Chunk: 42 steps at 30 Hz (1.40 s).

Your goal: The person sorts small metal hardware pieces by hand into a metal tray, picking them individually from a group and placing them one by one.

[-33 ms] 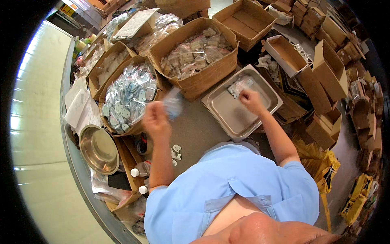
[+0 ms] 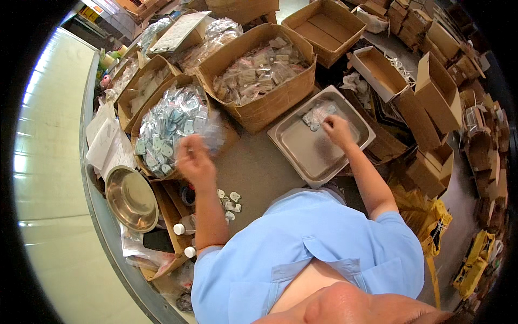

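**Small packets sorted at a crowded worktop**

A person in a light blue shirt (image 2: 318, 254) leans over a grey worktop (image 2: 259, 167) ringed by cardboard boxes. The left hand (image 2: 195, 161) is raised above the worktop, fingers closed around a clear plastic bag (image 2: 211, 134) that shows only as a blur just beside the box of bagged parts (image 2: 167, 127) on the left. The right hand (image 2: 335, 128) reaches into the far end of a shallow metal tray (image 2: 302, 154) to the right, its fingertips pressed on a small clear packet (image 2: 315, 116) lying on the tray floor; whether the fingers pinch the packet or only touch it cannot be told.

Beyond the tray stands a large open carton (image 2: 275, 105) heaped with more clear packets. A few loose white and metal pieces (image 2: 229, 201) lie on the worktop near the person's left forearm. At the near left sit a round metal bowl (image 2: 131, 198) and two white-capped bottles (image 2: 183, 237), with sheets of paper (image 2: 108, 143) just beyond the bowl. Empty open cartons (image 2: 324, 27) stand at the far right, and flattened boxes are stacked well apart along the right side.
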### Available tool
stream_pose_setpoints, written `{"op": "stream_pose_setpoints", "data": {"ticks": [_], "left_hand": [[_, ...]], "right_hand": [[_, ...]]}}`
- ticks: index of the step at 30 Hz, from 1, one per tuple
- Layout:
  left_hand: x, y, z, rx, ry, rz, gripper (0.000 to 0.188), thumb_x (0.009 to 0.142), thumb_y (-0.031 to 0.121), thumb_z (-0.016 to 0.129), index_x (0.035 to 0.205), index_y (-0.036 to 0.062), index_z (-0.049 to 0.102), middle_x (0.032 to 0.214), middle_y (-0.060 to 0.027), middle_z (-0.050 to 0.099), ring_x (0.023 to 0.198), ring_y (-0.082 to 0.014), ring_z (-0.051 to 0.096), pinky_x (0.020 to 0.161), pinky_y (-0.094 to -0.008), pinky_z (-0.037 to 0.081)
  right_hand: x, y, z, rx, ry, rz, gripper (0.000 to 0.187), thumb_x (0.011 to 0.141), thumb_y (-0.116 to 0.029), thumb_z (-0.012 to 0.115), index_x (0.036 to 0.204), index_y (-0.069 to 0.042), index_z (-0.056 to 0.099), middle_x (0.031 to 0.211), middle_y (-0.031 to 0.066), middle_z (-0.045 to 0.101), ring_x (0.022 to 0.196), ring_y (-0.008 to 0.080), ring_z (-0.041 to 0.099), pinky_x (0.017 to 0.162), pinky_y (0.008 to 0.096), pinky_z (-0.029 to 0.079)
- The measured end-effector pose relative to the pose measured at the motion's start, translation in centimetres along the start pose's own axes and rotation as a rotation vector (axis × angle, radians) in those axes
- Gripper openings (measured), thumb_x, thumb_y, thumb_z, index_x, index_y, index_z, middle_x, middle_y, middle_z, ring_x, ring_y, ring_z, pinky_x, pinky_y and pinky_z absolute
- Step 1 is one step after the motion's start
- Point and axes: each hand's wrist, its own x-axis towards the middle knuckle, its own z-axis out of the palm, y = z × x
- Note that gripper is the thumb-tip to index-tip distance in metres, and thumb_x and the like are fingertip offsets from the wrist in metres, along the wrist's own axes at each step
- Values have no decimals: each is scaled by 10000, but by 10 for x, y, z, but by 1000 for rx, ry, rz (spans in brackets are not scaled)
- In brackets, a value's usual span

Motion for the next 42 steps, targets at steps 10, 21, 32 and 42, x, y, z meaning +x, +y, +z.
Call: {"op": "stream_pose_setpoints", "data": {"ticks": [10,21,32,42], "left_hand": [[-15,-27,22,217,-283,15,185,839,143,642,999,65,589,929,-28,587,803,-110,534,735,-238,451],[-110,-97,85,-218,-1032,-767,241,823,127,644,1023,-3,616,874,-34,617,797,-117,554,721,-261,440],[-98,-87,56,-33,-833,-768,249,849,152,619,1029,-17,653,828,-19,630,766,-100,544,697,-236,424],[-105,-103,36,-121,-549,-790,165,869,138,611,945,-8,625,749,-9,596,663,-90,531,585,-227,425]], "right_hand": [[23,61,25,-404,166,106,124,781,-132,615,871,-51,645,931,124,637,856,318,604,739,398,480],[-34,-28,-2,534,-802,-60,159,791,-84,663,923,-16,607,871,20,640,824,121,586,759,263,467],[1,5,89,-730,-327,-286,624,827,-325,597,1355,-70,385,1468,170,234,1334,446,192,1094,479,226],[-12,-7,28,-28,-671,-109,289,804,-165,580,1076,-76,622,1055,141,640,903,304,623,786,371,494]]}}
